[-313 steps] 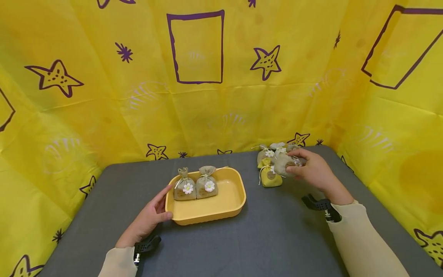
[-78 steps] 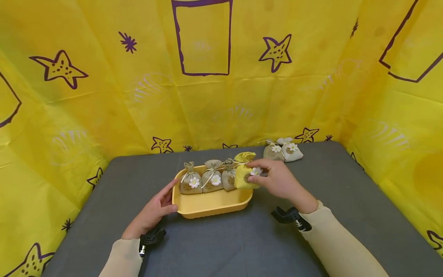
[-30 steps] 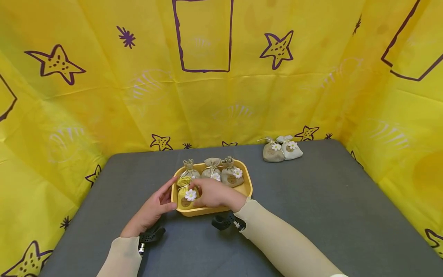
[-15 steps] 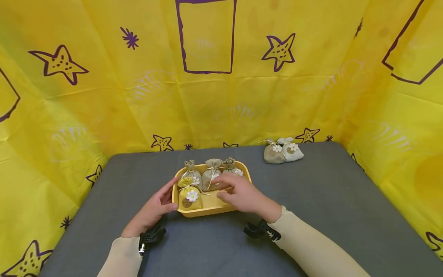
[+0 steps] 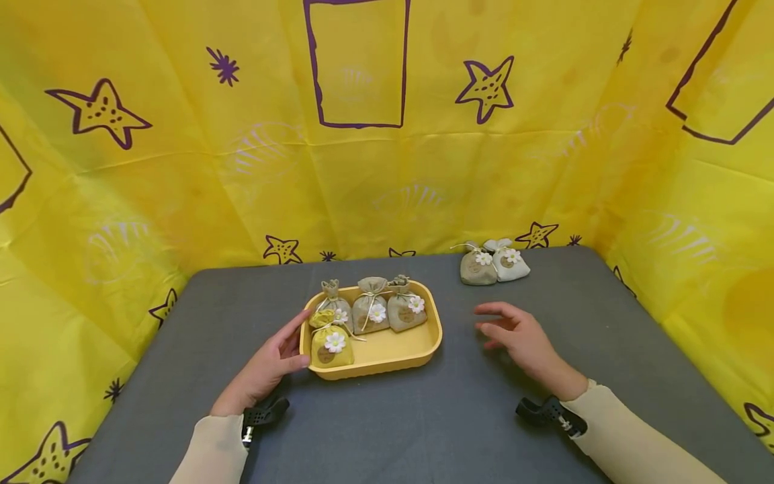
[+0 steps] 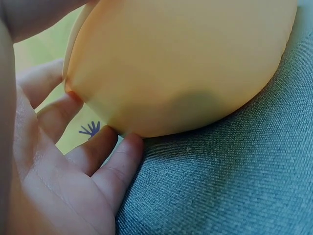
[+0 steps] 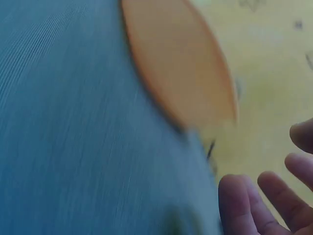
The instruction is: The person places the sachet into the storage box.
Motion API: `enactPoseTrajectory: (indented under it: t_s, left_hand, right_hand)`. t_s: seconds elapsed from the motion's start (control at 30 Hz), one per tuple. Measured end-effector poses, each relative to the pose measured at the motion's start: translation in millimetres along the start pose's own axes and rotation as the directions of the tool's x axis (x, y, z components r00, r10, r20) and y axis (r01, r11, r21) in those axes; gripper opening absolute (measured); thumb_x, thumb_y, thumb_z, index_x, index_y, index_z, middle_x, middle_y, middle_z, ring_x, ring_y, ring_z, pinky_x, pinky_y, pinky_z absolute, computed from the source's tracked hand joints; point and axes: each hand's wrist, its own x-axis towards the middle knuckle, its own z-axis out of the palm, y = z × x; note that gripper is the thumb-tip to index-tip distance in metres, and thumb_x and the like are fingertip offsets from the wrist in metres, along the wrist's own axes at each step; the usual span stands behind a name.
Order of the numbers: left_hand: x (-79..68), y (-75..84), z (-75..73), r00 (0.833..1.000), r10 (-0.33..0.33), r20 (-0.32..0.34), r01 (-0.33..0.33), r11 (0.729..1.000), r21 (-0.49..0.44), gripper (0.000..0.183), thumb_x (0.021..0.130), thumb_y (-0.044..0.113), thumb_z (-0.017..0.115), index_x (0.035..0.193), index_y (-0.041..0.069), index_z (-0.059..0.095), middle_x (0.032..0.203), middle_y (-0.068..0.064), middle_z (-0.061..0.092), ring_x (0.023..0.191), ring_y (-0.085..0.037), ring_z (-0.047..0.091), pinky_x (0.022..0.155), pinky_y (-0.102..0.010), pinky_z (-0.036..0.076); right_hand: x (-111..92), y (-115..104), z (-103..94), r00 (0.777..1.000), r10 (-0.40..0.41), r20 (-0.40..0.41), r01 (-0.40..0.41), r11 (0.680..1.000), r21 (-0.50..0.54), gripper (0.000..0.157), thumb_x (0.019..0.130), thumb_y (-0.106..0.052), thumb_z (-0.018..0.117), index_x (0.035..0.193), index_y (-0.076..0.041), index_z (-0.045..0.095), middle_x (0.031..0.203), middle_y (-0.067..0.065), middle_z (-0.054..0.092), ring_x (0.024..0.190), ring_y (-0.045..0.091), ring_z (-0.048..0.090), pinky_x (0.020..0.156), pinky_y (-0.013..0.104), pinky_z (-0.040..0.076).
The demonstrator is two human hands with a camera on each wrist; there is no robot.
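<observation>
A yellow tray point(image 5: 387, 347) lies in front of me. My left hand point(image 5: 266, 366) grips its left end, fingertips against the wall and thumb at the near corner; the left wrist view shows the fingers point(image 6: 128, 159) bent against it. Inside, a yellow drawstring sachet point(image 5: 338, 356) sits at the front left. Behind it stand three grey-beige sachets: a left one point(image 5: 340, 304), a middle one point(image 5: 365, 310) and a right one point(image 5: 402, 317). To the right of the tray my right hand point(image 5: 526, 343) hovers, holding nothing, fingers loosely bent. A beige sachet point(image 5: 474, 272) and a white sachet point(image 5: 510, 271) lie beyond it.
A dark grey cloth point(image 5: 399, 423) covers the table. Yellow curtains point(image 5: 254, 181) with purple drawings rise behind it and along both sides. Inside the tray, bare floor shows right of the yellow sachet.
The yellow sachet has been carried into the tray's front left and let go. My right hand has since moved off to the right, out of the tray. My left hand keeps its place.
</observation>
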Motion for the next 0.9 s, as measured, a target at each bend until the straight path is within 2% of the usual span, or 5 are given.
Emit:
enactPoseTrajectory:
  t_s: [0.17,0.33,0.57,0.77,0.9]
  left_hand:
    - [-0.4,-0.3,0.9,1.0,0.006,0.003,-0.006,1.0,-0.01,0.083,0.095,0.008,0.068,0.161,0.016,0.018,0.165,-0.011,0.012,0.147,-0.032,0.018,0.103,-0.02,0.036]
    - [-0.3,-1.3,1.0,1.0,0.012,0.01,-0.012,1.0,-0.018,0.083,0.095,0.007,0.068,0.161,0.015,0.018,0.165,-0.011,0.01,0.148,-0.032,0.016,0.104,-0.02,0.035]
    - [-0.5,-1.6,0.6,1.0,0.019,0.013,-0.018,1.0,-0.023,0.083,0.095,0.008,0.068,0.161,0.014,0.018,0.165,-0.012,0.011,0.147,-0.033,0.016,0.104,-0.021,0.036]
    - [0.5,-2.0,0.3,0.999,0.042,0.03,-0.041,0.998,-0.043,0.083,0.095,0.006,0.068,0.161,0.012,0.017,0.164,-0.014,0.01,0.147,-0.033,0.016,0.105,-0.022,0.035]
    - [0.1,-2.9,-0.6,0.997,0.06,0.041,-0.058,0.997,-0.054,0.083,0.095,0.004,0.066,0.16,0.009,0.015,0.164,-0.017,0.009,0.147,-0.034,0.015,0.105,-0.022,0.035]
  right_hand:
    - [-12,19,-43.7,0.993,0.117,-0.018,-0.114,0.983,0.142,0.044,0.101,-0.012,0.06,0.138,0.01,0.048,0.135,0.021,0.054,0.109,0.025,0.064,0.078,0.041,0.058]
    - [-18,33,-92.3,0.988,0.123,0.093,-0.149,0.917,0.37,0.036,0.107,-0.008,0.045,0.143,-0.005,0.047,0.14,0.006,0.047,0.12,0.02,0.058,0.091,0.041,0.054]
    - [-2,52,-142.8,0.978,0.052,0.204,-0.162,0.805,0.571,0.045,0.11,-0.007,0.028,0.153,-0.02,0.03,0.161,0.011,0.003,0.137,0.017,0.039,0.101,0.045,0.046]
    - [23,55,-150.9,0.984,0.121,0.129,-0.172,0.827,0.535,0.056,0.11,-0.01,0.034,0.16,-0.02,0.011,0.162,0.013,-0.023,0.148,0.035,-0.003,0.099,0.043,0.048]
    - [42,55,-148.6,0.985,0.159,0.072,-0.174,0.847,0.502,0.064,0.109,-0.01,0.039,0.161,-0.018,0.004,0.162,0.013,-0.022,0.147,0.04,-0.008,0.097,0.042,0.05]
